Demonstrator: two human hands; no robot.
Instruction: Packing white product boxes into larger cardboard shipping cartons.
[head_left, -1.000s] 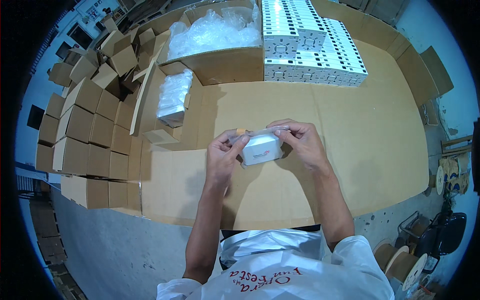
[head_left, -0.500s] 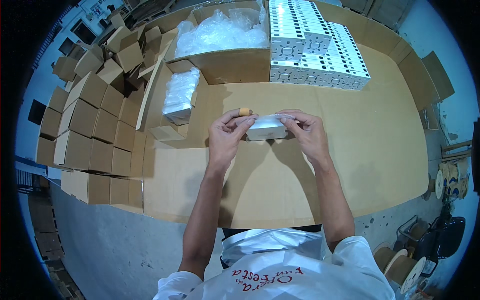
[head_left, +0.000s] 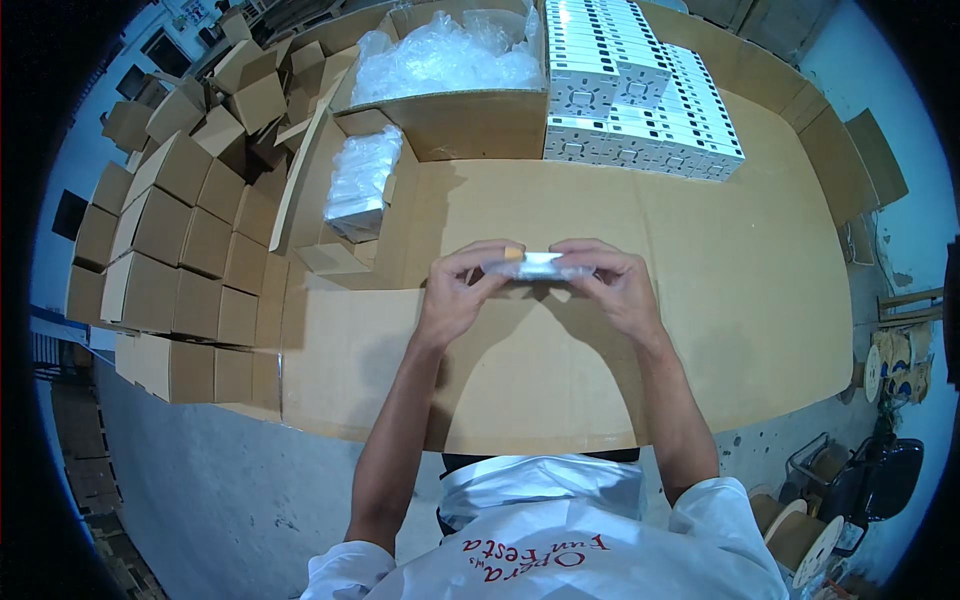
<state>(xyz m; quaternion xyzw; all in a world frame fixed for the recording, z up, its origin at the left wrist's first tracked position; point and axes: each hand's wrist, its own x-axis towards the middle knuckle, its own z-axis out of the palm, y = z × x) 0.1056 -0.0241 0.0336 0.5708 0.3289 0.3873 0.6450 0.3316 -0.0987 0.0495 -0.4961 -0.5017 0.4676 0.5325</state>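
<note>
- One brown cardboard worktop (head_left: 740, 300) spans the middle, its near edge facing the person; grey, speckled floor (head_left: 230, 490) shows below, left and right.
- Far left: brown cartons (head_left: 150, 225) stacked in rows, closed. Behind them, a jumbled heap of opened cartons (head_left: 255, 100), flaps out.
- Left on worktop: open carton (head_left: 310, 175) holding a wrapped stack (head_left: 358, 190) of pale items in clear film. Its walls stand between the brown cartons and the work area.
- Upper centre-left: large carton (head_left: 480, 125) filled with crumpled clear plastic bags (head_left: 440, 65); its front wall hides the lower part of them.
- Centre-left: left hand (head_left: 455, 290), orange band (head_left: 513, 254) on one finger, pinching the left end of the small white box.
- Centre: small white box (head_left: 541, 265) with clear plastic along it, between the two hands over the worktop, seen nearly edge-on. Blurred; any print on it cannot be made out.
- Lower centre: white shirt (head_left: 620, 575) with red lettering (head_left: 535, 560), upside down in this view.
- Centre-right: right hand (head_left: 622, 285), thumb and fingers pinching the box's right end; fingers cover both ends.
- Upper right of centre: white printed boxes (head_left: 640, 145) in tight rows, partly two layers high; small dark squares on top, line pattern on front faces.
- Far right: pale blue wall (head_left: 905, 240), black chair (head_left: 893, 475), cable reels (head_left: 820, 550) on the floor.
</note>
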